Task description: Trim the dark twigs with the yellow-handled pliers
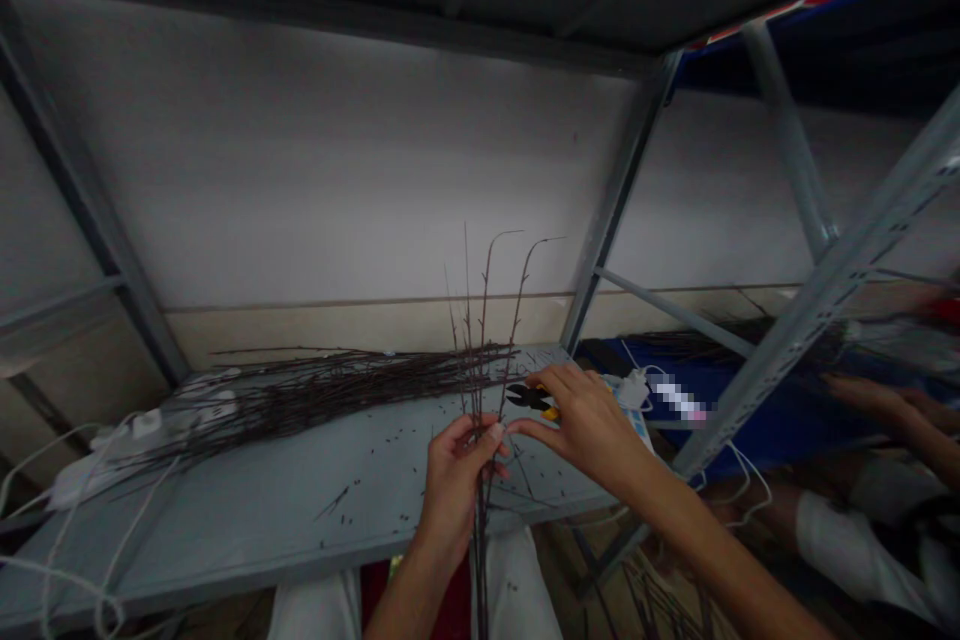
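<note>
Between the thumb and fingers of my left hand (457, 465), a few slender dark stems (482, 340) are held in a closed pinch, upright above the front of the grey bench (255, 520), their lower ends running down below its edge. My right hand (589, 415) is curled around cutters (529, 397) with yellow grips; the black blades lie just beside the stems. Its thumb reaches toward the left fingertips; contact cannot be confirmed. I judge the step in hand to be trimming or arranging these stems; the next move calls for a steady left pinch and blades clear of my skin. Stems: thin, knobbly with small spurs, two bent over at the tip. Bench: flat, bearing a long, tangled pile of similar twigs (345, 395), with short dark scraps (334, 500) scattered before it. Beyond: a smooth, pale wall (360, 170) and straight metal posts (622, 210).
</note>
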`<state>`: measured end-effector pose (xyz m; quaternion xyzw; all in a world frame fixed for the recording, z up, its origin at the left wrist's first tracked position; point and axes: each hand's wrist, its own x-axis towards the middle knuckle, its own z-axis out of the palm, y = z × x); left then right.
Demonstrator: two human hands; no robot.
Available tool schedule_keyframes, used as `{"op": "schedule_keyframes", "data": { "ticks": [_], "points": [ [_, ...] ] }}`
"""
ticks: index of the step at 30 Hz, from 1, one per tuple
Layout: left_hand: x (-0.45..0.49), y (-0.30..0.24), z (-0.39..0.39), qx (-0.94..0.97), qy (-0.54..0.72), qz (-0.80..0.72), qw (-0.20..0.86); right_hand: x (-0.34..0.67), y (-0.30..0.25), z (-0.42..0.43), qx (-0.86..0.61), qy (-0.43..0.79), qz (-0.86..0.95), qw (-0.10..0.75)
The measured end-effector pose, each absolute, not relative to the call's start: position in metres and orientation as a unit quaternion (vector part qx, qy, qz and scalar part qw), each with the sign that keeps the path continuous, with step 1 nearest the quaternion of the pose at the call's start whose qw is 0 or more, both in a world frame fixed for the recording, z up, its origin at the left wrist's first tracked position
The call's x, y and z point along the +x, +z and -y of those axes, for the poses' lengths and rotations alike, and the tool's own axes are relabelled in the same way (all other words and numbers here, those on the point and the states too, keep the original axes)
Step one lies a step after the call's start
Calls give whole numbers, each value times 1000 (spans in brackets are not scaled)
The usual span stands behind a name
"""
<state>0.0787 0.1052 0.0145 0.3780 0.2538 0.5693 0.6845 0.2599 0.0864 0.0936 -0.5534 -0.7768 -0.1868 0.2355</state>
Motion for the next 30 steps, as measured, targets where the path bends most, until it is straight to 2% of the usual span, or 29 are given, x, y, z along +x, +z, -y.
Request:
{"op": "schedule_keyframes", "data": {
  "ticks": [3, 5, 16, 25, 27, 30],
  "points": [
    [79, 15, -104, 372, 567, -264, 686, 267, 107, -87, -530, -260, 792, 157],
    [80, 16, -102, 368, 564, -265, 690, 266, 111, -88, -520, -289, 792, 133],
    [78, 27, -96, 349, 557, -251, 711, 254, 97, -91, -524, -332, 776, 116],
    [78, 22, -97, 302, 575, -274, 709, 255, 70, -99, -561, -243, 771, 176],
    [76, 22, -100, 301, 579, -283, 703, 251, 67, -96, -598, -176, 748, 226],
    [73, 22, -102, 310, 570, -285, 705, 241, 73, -90, -631, 36, 678, 375]
  ]
}}
